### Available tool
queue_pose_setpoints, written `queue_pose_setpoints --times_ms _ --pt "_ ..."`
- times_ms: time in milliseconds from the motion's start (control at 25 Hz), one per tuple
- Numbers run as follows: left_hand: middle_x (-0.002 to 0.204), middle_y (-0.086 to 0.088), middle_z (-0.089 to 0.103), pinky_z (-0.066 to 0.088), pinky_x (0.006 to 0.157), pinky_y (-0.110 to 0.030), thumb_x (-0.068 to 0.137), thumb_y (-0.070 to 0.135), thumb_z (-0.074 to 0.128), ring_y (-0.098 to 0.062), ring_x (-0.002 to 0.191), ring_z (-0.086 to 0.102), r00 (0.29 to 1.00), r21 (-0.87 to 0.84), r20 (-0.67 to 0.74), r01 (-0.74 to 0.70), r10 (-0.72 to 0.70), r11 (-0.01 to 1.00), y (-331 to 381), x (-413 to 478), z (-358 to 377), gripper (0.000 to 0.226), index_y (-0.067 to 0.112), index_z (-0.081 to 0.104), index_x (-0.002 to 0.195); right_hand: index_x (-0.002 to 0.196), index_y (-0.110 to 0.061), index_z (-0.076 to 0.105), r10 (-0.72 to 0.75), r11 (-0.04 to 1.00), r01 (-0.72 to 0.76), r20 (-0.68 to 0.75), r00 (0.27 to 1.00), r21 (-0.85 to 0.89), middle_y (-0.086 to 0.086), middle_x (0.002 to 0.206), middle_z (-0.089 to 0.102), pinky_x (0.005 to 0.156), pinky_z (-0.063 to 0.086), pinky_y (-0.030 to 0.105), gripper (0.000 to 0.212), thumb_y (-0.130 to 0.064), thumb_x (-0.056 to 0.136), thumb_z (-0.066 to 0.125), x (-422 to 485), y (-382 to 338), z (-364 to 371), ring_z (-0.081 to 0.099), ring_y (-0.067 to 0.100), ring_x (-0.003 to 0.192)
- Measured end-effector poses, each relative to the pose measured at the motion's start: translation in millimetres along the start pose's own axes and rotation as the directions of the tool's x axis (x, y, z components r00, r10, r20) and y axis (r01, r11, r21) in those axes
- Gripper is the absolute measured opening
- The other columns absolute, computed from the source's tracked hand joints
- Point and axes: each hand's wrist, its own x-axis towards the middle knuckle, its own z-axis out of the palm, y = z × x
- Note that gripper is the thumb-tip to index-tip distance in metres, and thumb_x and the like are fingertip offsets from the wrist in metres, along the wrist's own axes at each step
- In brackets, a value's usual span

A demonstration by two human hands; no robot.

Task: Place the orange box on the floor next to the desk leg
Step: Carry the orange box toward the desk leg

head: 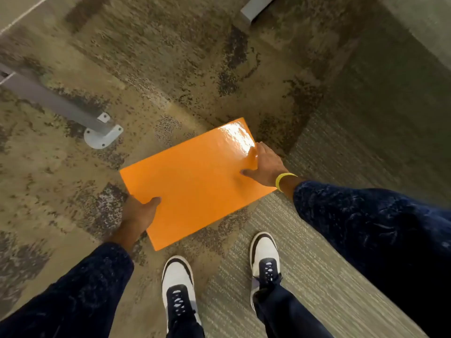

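Observation:
A flat, glossy orange box (195, 181) is held low over the patterned carpet, its long side running from lower left to upper right. My left hand (139, 212) grips its near-left edge, thumb on top. Gripping the right edge is my right hand (264, 167), thumb on the lid, a yellow band on the wrist. The grey desk leg (58, 103) slants in from the left and ends in a white bolted foot plate (102, 136), a short way left of the box. Whether the box touches the floor I cannot tell.
My two white and dark shoes (179, 286) (264, 262) stand just behind the box. A second grey leg (253, 8) shows at the top. Striped grey carpet (317, 264) lies to the right, mottled brown carpet (170, 69) ahead.

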Motion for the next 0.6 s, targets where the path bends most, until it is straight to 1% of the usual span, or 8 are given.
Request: queue_pose_setpoints --times_ms 80,160,240,320,440,600 --pt "0.167 -0.015 0.02 0.034 0.114 -0.056 0.092 0.04 0.065 -0.039 0.149 0.028 0.998 -0.029 -0.056 0.01 -0.012 1.0 -2 8 7 0.091 0.005 0.012 0.158 0.157 -0.009 0.008 0.027 0.997 -0.028 0.016 1.0 0.07 0.01 0.167 0.011 0.124 0.022 0.046 0.106 -0.054 0.083 0.07 11 2 7 0.016 0.028 0.153" --pt "0.164 -0.017 0.026 0.036 0.112 -0.057 0.092 0.034 0.066 -0.041 0.145 0.034 0.997 -0.108 -0.081 -0.009 0.0 0.994 -7 18 11 0.088 0.004 0.016 0.157 0.157 -0.008 0.006 0.069 0.987 -0.077 0.061 0.996 0.143 0.01 0.166 0.014 0.121 0.028 0.044 0.106 -0.051 0.084 0.07 20 5 14 0.023 0.03 0.151" --pt "0.155 -0.02 0.04 0.041 0.107 -0.059 0.092 0.03 0.067 -0.044 0.136 0.045 0.996 -0.175 -0.092 -0.001 -0.016 0.985 -12 28 13 0.077 0.003 0.029 0.153 0.157 -0.008 0.007 0.113 0.972 -0.126 0.074 0.991 0.197 0.011 0.165 0.017 0.117 0.032 0.042 0.105 -0.049 0.085 0.071 32 6 18 0.028 0.03 0.148" --pt "0.146 -0.021 0.051 0.045 0.101 -0.058 0.092 0.029 0.067 -0.046 0.126 0.052 0.995 -0.192 -0.09 0.03 -0.048 0.981 -14 33 11 0.066 0.003 0.041 0.147 0.156 -0.008 0.013 0.137 0.961 -0.151 0.074 0.988 0.232 0.011 0.162 0.025 0.112 0.037 0.041 0.1 -0.047 0.084 0.071 44 10 19 0.035 0.031 0.144" --pt "0.141 -0.023 0.054 0.045 0.086 -0.053 0.091 0.032 0.068 -0.046 0.121 0.055 0.991 -0.241 -0.079 0.088 -0.11 0.967 -14 36 15 0.063 0.002 0.046 0.142 0.153 -0.009 0.025 0.165 0.939 -0.185 0.093 0.982 0.291 0.01 0.154 0.04 0.103 0.044 0.04 0.094 -0.046 0.082 0.074 58 19 23 0.046 0.032 0.135" --pt "0.141 -0.025 0.054 0.045 0.086 -0.054 0.091 0.031 0.068 -0.047 0.121 0.054 0.991 -0.243 -0.056 0.104 -0.121 0.964 -15 36 16 0.063 -0.002 0.046 0.14 0.145 -0.012 0.038 0.182 0.911 -0.214 0.121 0.976 0.354 0.009 0.143 0.051 0.09 0.045 0.036 0.086 -0.043 0.077 0.08 67 27 23 0.052 0.03 0.125"
